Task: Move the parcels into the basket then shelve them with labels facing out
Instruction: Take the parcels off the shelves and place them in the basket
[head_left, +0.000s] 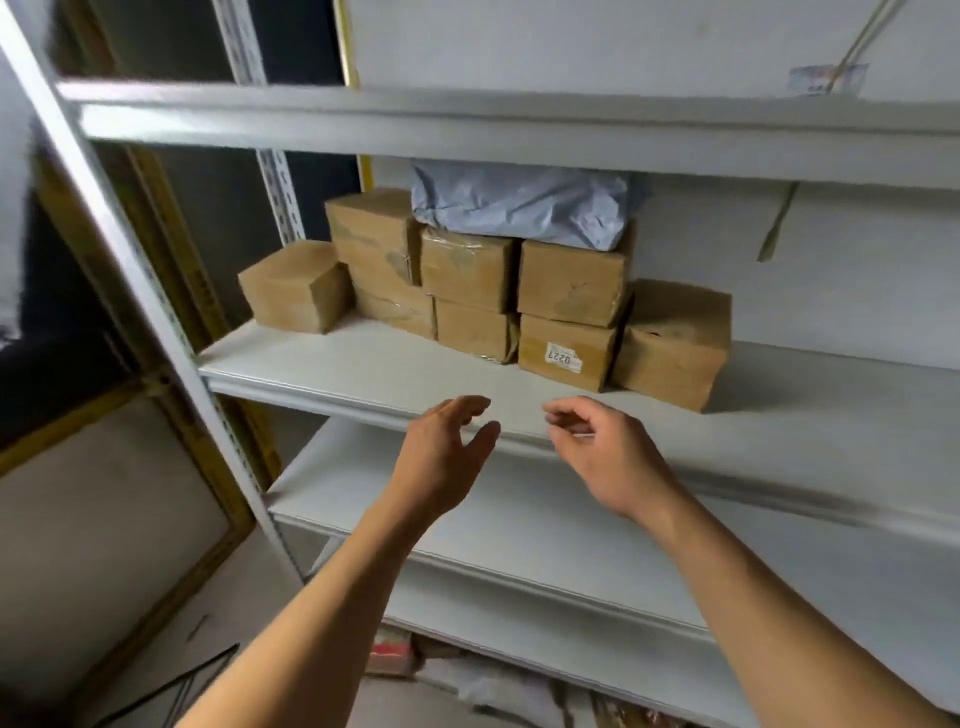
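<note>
While both hands hover empty at shelf (363, 364) front edge, left hand (441, 457) and right hand (602, 457) loosely curled, gripping nothing. Cardboard parcels (467, 270) stacked at shelf rear, grey poly mailer (524, 202) on top. One white label (563, 357) faces out, reads "0227" upside down. Bare shelf board before parcels. Lower-shelf items blurred, unidentifiable.

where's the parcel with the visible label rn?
Head view, middle shelf: the labelled parcel is on the bottom row, right of centre, under another brown box, with the end box on its right.
</note>
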